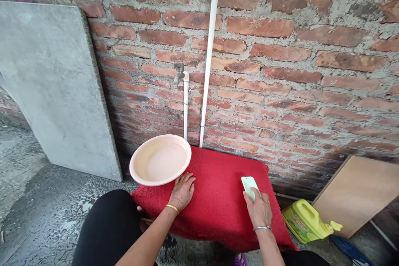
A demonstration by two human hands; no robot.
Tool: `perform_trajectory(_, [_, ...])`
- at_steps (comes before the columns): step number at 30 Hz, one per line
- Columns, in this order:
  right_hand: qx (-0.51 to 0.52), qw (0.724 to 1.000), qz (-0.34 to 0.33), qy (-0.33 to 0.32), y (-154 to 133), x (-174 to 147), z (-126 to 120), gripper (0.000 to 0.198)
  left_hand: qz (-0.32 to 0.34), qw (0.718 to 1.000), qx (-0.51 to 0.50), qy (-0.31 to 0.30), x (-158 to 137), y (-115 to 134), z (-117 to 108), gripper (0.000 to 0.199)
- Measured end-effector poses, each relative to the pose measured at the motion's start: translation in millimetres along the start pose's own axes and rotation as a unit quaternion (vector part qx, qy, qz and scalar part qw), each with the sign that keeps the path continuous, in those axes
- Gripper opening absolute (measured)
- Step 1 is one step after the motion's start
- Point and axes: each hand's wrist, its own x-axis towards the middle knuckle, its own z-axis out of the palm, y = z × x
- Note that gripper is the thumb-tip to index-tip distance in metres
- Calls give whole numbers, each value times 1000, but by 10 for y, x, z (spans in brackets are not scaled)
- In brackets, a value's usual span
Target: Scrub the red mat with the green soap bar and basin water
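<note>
My left hand [182, 191] lies on the red cloth [215, 199] with its fingers stretched out, close against the rim of a pale pink basin [165, 162]. Whether the fingertips touch the basin, I cannot tell. The basin looks empty and stands at the left end of the cloth-covered surface. Over the right part of the cloth, my right hand [260, 212] is closed on a flat, pale green phone [249, 187] with rounded corners. Its lower end is hidden by the fingers and palm.
A brick wall [264, 70] rises behind, with a tap [178, 73] and a tall white pipe [210, 45]. At left leans a grey slab [62, 87]. A yellow jug [307, 220] and a tan board [358, 191] are at right. The concrete floor [59, 203] is wet.
</note>
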Motion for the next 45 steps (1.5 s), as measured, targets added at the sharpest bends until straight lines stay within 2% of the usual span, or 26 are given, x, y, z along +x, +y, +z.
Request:
perform_trajectory(2, [43, 998, -55, 5, -191, -78, 29, 42, -5, 1000, 0, -2, 3, 5, 1, 36])
perform_trajectory(7, [126, 971, -204, -25, -944, -374, 66, 34, -9, 1000, -2, 4, 5, -4, 12, 38])
perform_trajectory(11, [123, 960, -244, -58, -1289, -490, 65, 35, -1, 1000, -4, -8, 1, -27, 25, 43])
perform_trajectory(13, [104, 962, -241, -70, -1273, -445, 61, 35, 3, 1000, -3, -11, -1, -37, 31, 43])
perform_trajectory(16, [58, 975, -202, -74, -1013, -258, 42, 35, 1, 1000, -5, -10, -4, -41, 37, 42])
perform_trajectory(22, [-25, 999, -9, -41, -88, 160, -14, 45, -5, 1000, -5, -10, 0, -22, 28, 40])
perform_trajectory(25, [-35, 997, 62, -14, 160, 236, -11, 52, -7, 1000, -2, -10, 0, -18, 24, 41])
perform_trajectory(28, [1, 999, 38, 3, 42, 193, 18, 51, -7, 1000, -2, -6, -1, -16, 23, 41])
perform_trajectory(31, [78, 995, -65, 0, -384, 28, 71, 43, -7, 1000, 2, -7, -2, -14, 17, 40])
perform_trajectory(34, [143, 975, -168, -20, -888, -218, 131, 35, -3, 1000, 3, -6, -4, -10, 5, 41])
perform_trajectory(36, [158, 962, -218, -38, -1144, -366, 156, 33, 0, 1000, 1, -3, -5, -10, -2, 42])
perform_trajectory(38, [152, 955, -247, -56, -1281, -446, 159, 34, 1, 1000, 0, -4, -5, -13, -4, 42])
perform_trajectory(41, [113, 961, -243, -72, -1243, -390, 118, 35, 2, 1000, 2, -5, -5, -24, 11, 42])
perform_trajectory(45, [27, 987, -142, -72, -835, -95, 25, 38, -2, 1000, 1, -3, -3, -34, 40, 39])
